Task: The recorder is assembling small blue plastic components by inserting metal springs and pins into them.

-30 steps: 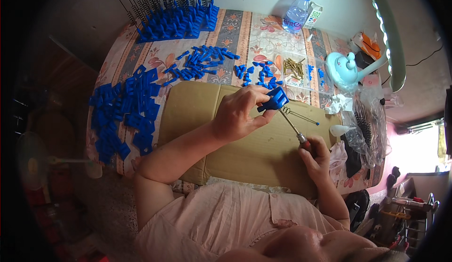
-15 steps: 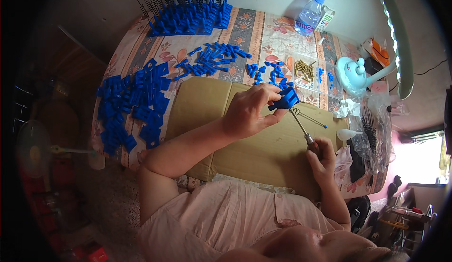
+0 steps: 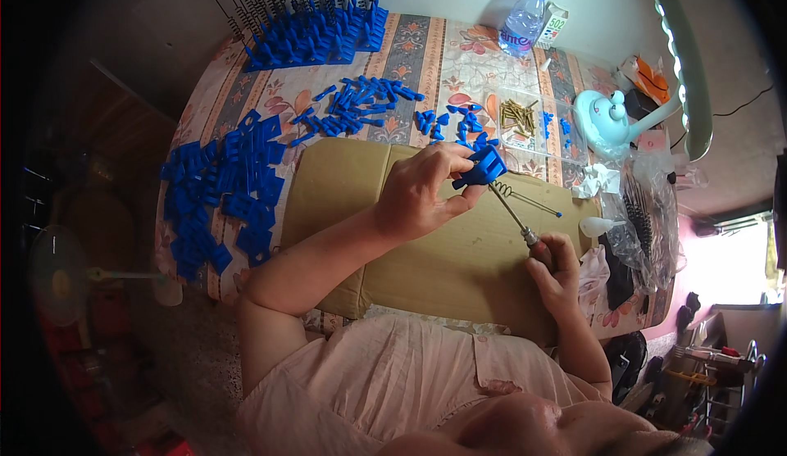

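While the right hand (image 3: 556, 269) grips the screwdriver (image 3: 529, 235) by its handle, fingers curled around it, the shaft runs up to the blue plastic part (image 3: 484, 167). The left hand (image 3: 422, 192) pinches this part between thumb and fingers above the cardboard sheet (image 3: 443, 272). It is probably light, stiff and somewhat slippery; hold it by the outer sides. The wire coil (image 3: 503, 188) beside it likely flexes: avoid gripping there.

Seemingly a home: flowered tablecloth (image 3: 407, 38), desk lamp (image 3: 602, 128), bright window (image 3: 748, 263).
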Available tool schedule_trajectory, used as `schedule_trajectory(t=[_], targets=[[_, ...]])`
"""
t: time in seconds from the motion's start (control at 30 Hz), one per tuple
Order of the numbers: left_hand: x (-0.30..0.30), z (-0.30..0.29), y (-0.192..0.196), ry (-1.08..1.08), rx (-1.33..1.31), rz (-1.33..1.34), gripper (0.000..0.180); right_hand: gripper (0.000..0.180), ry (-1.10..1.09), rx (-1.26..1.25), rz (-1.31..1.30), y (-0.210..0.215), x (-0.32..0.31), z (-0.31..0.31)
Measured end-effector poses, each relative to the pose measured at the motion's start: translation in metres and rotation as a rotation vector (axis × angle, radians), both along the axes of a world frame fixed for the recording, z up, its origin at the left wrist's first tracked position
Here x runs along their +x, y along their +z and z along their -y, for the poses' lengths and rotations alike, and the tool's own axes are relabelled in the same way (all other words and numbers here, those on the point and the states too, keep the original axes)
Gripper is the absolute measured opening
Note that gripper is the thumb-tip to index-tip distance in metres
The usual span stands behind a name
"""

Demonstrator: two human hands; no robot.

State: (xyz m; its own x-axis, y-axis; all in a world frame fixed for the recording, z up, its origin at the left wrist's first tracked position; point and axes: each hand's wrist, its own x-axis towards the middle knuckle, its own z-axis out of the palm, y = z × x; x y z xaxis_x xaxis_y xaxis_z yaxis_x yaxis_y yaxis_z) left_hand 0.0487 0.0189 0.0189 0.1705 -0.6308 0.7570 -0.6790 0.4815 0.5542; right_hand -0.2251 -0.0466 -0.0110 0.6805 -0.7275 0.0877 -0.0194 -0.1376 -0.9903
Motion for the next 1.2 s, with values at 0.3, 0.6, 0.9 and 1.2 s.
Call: schedule_trajectory(t=[0.3,0.6,0.9,1.2], targets=[[0.002,0.0,-0.003,0.02,-0.025,0.039,0.036,0.035,-0.008,-0.044,-0.149,0.005,0.003,0.002],[0.002,-0.002,-0.004,0.041,-0.017,0.021,0.034,0.033,-0.029,-0.02,0.035,-0.008,-0.003,0.003],[0.003,-0.003,-0.007,0.073,-0.018,0.065,0.033,0.035,-0.045,-0.032,-0.087,-0.002,-0.003,0.004],[-0.002,0.002,-0.007,0.035,-0.006,-0.028,0.032,0.034,-0.116,-0.125,-0.01,-0.011,-0.009,0.004]])
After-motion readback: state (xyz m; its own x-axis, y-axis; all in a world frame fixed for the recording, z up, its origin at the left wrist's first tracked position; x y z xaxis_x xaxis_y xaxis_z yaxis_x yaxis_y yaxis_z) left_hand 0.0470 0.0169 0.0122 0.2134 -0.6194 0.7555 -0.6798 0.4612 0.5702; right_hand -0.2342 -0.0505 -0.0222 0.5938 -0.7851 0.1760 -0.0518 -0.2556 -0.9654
